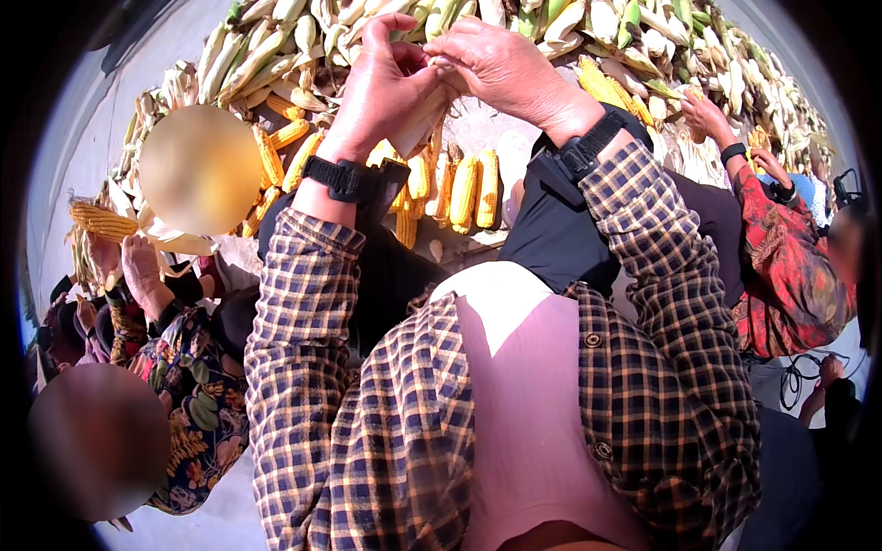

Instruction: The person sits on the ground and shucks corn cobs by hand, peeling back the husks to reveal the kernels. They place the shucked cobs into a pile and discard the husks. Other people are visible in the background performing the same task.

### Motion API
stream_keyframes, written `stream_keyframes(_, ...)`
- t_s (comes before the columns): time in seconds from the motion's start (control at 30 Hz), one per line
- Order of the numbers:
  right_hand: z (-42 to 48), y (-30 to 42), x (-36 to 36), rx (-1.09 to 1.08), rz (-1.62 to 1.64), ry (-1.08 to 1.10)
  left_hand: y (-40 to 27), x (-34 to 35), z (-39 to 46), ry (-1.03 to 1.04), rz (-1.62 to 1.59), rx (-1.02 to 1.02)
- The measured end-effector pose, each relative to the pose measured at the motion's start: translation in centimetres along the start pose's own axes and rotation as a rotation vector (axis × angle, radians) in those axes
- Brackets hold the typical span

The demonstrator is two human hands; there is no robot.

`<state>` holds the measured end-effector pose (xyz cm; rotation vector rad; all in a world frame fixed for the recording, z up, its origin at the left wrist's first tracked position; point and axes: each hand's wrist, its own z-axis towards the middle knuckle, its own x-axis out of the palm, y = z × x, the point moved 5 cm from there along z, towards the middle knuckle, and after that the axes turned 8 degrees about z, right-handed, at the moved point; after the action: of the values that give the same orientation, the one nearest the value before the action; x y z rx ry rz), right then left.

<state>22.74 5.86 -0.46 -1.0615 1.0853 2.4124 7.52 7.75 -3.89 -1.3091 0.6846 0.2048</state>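
Note:
My left hand [386, 89] and my right hand [499, 72] meet at the upper middle, fingertips close together. Between them are pale, dry corn husks [422, 124], which hang down below my fingers; my fingers hide what exactly they pinch. My right hand's fingers are closed on the husk, and my left thumb and fingers curl round its other side. Below the hands, several husked yellow corn cobs [464, 193] lie side by side on the ground. More bare cobs [270, 155] lie to the left of my left wrist.
A long heap of unhusked corn [586, 27] arcs across the top and down the right. At the left, a person in a floral sleeve [196, 406] has a hand near a husked cob [103, 219]. On the right, a person in a red patterned sleeve [778, 255] reaches to the heap. Black cables [799, 375] lie lower right.

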Motion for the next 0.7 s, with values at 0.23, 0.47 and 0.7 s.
stream_keyframes(0.23, -0.1, -1.5, 0.3, 0.27, 0.023, 0.094, -0.3, 0.3, -0.5, 0.041, 0.047, 0.033)
stream_keyframes(0.47, -1.4, -2.7, 1.2, 0.753, 0.556, 0.087, -0.5, 0.9, -1.2, -0.036, 0.255, 0.161)
stream_keyframes(0.7, -1.4, -1.6, 0.8, 0.807, 0.937, 0.053, -0.8, 0.6, -1.4, -0.077, 0.297, 0.13)
